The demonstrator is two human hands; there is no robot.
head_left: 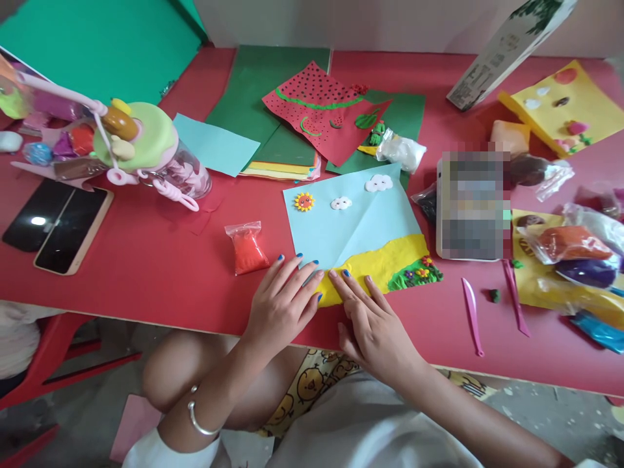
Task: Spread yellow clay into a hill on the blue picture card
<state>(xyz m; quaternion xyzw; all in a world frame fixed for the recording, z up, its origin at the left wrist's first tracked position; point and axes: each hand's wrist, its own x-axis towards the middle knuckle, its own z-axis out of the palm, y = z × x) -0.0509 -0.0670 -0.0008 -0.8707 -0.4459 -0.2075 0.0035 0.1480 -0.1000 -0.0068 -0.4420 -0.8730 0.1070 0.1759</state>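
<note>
- Grey shirt (351,422) fills the near edge, with bare forearms reaching from it over the red table (205,279).
- Far left, a dark-screened phone (73,231) lies flat, near a clear cup (192,172) with a pale green lid.
- Right of these, a small clear packet of red clay (248,250) lies just beyond the left fingertips.
- Left hand (283,302): palm down, fingers stretched and slightly apart, clasping nothing; it lies across the near left corner of the light-blue sheet (336,227), thumb at the yellow layer (390,257).
- Between and beyond the two hands spreads that sheet, the yellow along its near part; a sun (304,202) sits at its far left, two white clouds (379,183) to the right.
- Farther off lies a red sheet (316,123) with watermelon shapes.
- Right hand (373,318): also palm down, fingers extended and clamped on nothing, their tips on the yellow, left of the flowered green patch (414,276).
- Right of the sheet lies a blurred-out device (440,214).
- Nearer, two pink knives (470,315) flank a dark green lump (494,296).
- Far right, bagged orange clay (575,244) lies among other packets.
</note>
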